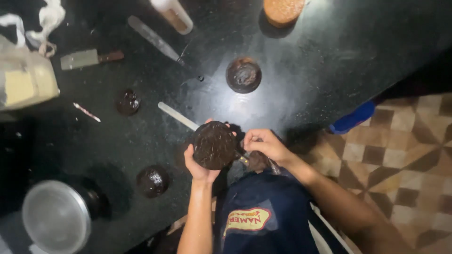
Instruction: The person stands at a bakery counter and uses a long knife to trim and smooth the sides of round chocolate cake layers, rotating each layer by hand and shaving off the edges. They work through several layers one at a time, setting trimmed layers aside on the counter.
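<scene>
The left hand (200,164) is cupped palm-up under a round dark cake (214,145), fingers curling up around its rim so the disc sits flat in the grasp, just above the near edge of the black counter (306,70). The cake's top looks rough and crumbly, coated in glossy chocolate. At three o'clock from it, the right hand (263,143) is pinched shut, thumb against fingertips, on the handle of a thin tool (241,158) whose tip meets the cake's side; what kind of tool it is cannot be made out.

From ten o'clock of the cake a pale flat spatula blade (178,116) sticks out, lying on the counter. At twelve o'clock, well apart, sits another small round chocolate-coated cake (243,75), shiny and wet-looking. A smaller dark glossy lump (128,102) lies at ten o'clock, and another dark round one (152,180) at eight o'clock. Farther out at eight o'clock stands a round metal lid (55,217), dull silver. Toward eleven o'clock a long palette knife (154,39) lies slantwise, with a scraper with a brown handle (89,58) beyond it. At one o'clock, by the far edge, rests a round golden-brown uncoated cake (283,10). A blue object (352,118) lies at three o'clock by the patterned tile floor (405,150).
</scene>
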